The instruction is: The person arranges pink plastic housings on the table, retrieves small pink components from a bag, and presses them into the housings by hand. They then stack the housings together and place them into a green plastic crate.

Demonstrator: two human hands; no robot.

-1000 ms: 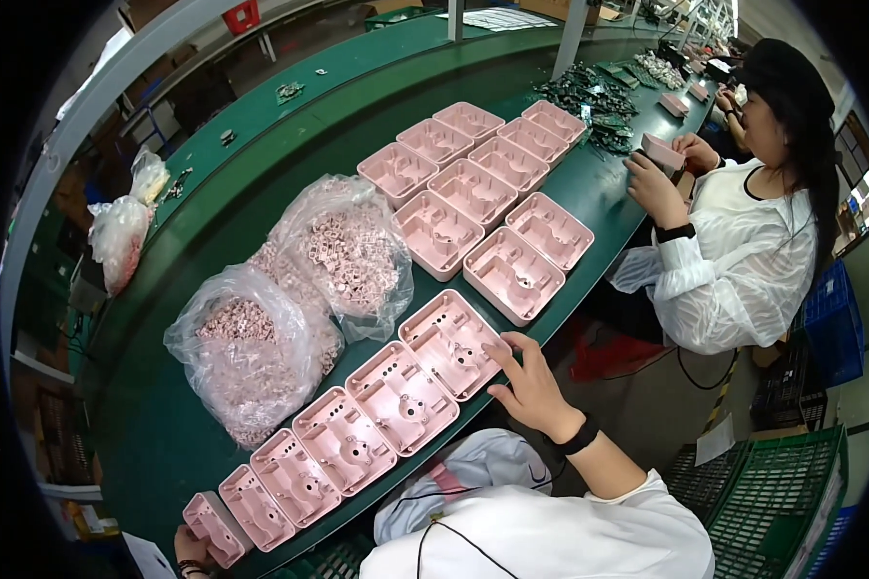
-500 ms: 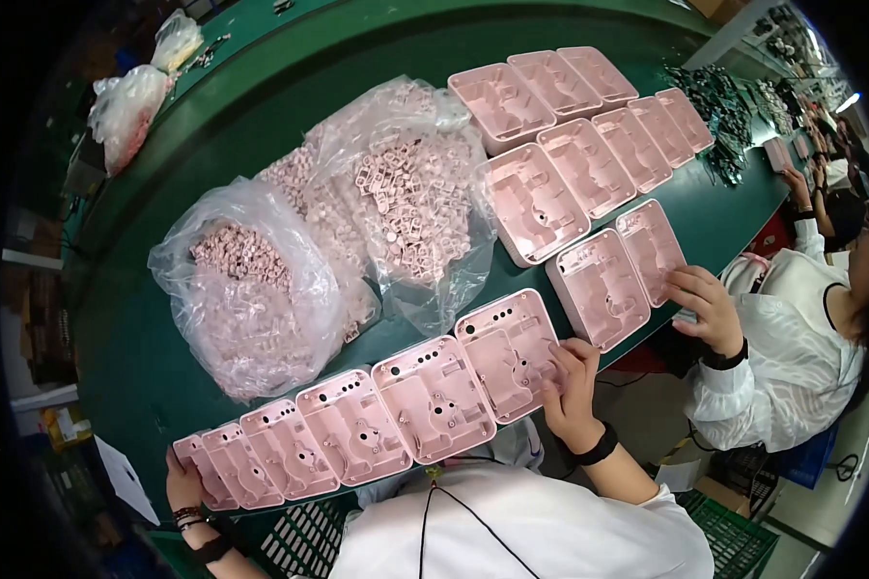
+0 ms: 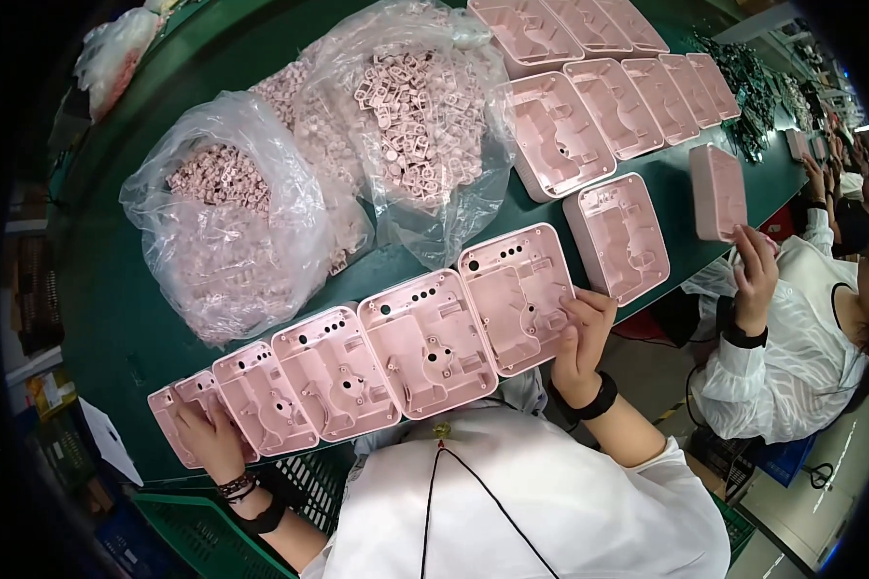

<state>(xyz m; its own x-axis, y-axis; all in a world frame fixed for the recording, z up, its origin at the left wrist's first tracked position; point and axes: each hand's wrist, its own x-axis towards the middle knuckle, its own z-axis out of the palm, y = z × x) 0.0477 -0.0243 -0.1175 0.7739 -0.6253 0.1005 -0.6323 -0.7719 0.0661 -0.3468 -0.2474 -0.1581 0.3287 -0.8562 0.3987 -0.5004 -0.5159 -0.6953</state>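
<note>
A row of several pink plastic housings lies open side up across the table in front of me. My left hand (image 3: pixel 212 442) reaches over the near edge at the row's left end, fingers spread onto a small-looking housing (image 3: pixel 201 388); its fingertips are partly hard to make out. My right hand (image 3: pixel 583 343) grips the right wall of the rightmost housing (image 3: pixel 517 299), fingers over the rim and thumb against the outside. Between them sit more housings, among them one with round dark holes (image 3: pixel 430 338). Another housing (image 3: pixel 620 241) stands just beyond my right hand.
Clear plastic bags of small pink parts (image 3: pixel 232 241) (image 3: pixel 415 125) stand behind the row. More pink housings (image 3: pixel 560 135) are lined up at the far right. A co-worker's hand (image 3: pixel 755 280) holds a housing (image 3: pixel 718 193) raised on its side. A green crate (image 3: pixel 208 536) stands below the table edge.
My left hand has moved from the row's left end inward onto the housings. The co-worker has lifted a housing away to the right. The view has shifted, so the table appears higher.
</note>
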